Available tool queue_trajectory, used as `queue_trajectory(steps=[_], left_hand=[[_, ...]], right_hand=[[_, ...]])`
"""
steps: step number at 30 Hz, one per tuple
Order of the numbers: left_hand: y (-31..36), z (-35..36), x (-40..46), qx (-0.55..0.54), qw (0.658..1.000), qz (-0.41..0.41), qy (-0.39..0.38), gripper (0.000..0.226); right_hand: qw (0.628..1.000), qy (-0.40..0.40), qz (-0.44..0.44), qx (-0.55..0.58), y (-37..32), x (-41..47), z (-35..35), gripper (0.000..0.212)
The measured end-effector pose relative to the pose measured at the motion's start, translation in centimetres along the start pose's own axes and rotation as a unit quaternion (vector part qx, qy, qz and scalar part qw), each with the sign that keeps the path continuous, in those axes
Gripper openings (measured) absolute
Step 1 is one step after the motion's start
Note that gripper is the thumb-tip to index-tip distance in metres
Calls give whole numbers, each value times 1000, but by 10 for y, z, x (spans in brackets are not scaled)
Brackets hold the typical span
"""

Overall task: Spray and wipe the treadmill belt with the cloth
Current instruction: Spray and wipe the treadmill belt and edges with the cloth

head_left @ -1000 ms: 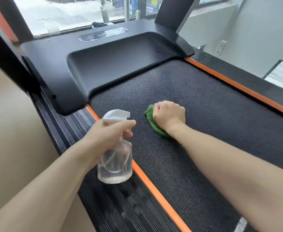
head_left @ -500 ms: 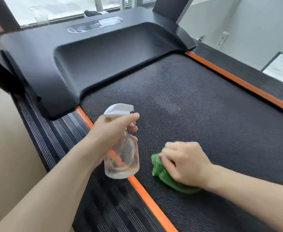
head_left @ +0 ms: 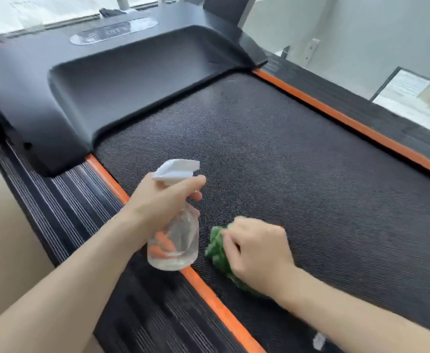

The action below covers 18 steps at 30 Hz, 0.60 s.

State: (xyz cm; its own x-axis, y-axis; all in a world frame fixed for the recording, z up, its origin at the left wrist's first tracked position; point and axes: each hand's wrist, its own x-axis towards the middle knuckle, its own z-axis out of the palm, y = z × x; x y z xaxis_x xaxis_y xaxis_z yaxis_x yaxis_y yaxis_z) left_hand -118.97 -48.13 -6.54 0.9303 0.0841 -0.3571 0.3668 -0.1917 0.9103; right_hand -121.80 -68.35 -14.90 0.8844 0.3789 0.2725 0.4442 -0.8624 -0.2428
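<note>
The left hand (head_left: 158, 202) is wrapped around the neck of a clear spray bottle (head_left: 173, 240), its forefinger lying over the trigger under the white spray head (head_left: 175, 169), and it holds the bottle upright in the air above the left orange strip (head_left: 107, 174). Just to its right, the right hand (head_left: 254, 253) is curled over a bunched green cloth (head_left: 217, 250) and presses it onto the treadmill belt (head_left: 285, 161), near the belt's left edge and close to the person.

Several things could go wrong from here. The nozzle points forward and to the right across the belt, so a squeeze would probably wet the stretch ahead of the cloth; tilted a little further, it might also catch the black motor cover (head_left: 107, 85). The two hands are near each other, so a wide stroke to the left may knock the cloth hand into the bottle. The cloth is wadded rather than flat, which probably leaves narrow wiped tracks and missed bands between them. Most of the belt, towards the right orange strip (head_left: 349, 123), lies well apart from the cloth and could be skipped. A wet belt may also be slippery.

Counted from left to right: one spray bottle, one cloth, two hands, two orange strips, one belt. Liquid sits low in the bottle.
</note>
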Motion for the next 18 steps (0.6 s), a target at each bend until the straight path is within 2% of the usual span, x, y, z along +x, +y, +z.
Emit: queue_trajectory(steps=[2, 5, 7, 9, 11, 14, 18], left_hand=[[3, 10, -6, 27, 999, -3, -37, 29], [5, 22, -10, 40, 997, -20, -63, 33], [2, 26, -12, 22, 998, -24, -60, 24], [-3, 26, -18, -5, 998, -23, -50, 16], [-10, 25, -23, -18, 999, -20, -42, 14], [-16, 22, -32, -15, 1000, -21, -14, 20], [-19, 23, -54, -2, 1000, -6, 7, 13]], right_hand=[[997, -18, -70, 16, 12, -56, -22, 30], [990, -47, -131, -12, 40, -43, -27, 30], [996, -22, -70, -52, 63, 5, -14, 33], [993, -3, 67, -102, 92, 66, -3, 36], [978, -3, 164, -130, 113, 109, 3, 39], [973, 6, 191, -126, 105, 113, 4, 40], [983, 12, 163, -85, 60, 32, -5, 35]])
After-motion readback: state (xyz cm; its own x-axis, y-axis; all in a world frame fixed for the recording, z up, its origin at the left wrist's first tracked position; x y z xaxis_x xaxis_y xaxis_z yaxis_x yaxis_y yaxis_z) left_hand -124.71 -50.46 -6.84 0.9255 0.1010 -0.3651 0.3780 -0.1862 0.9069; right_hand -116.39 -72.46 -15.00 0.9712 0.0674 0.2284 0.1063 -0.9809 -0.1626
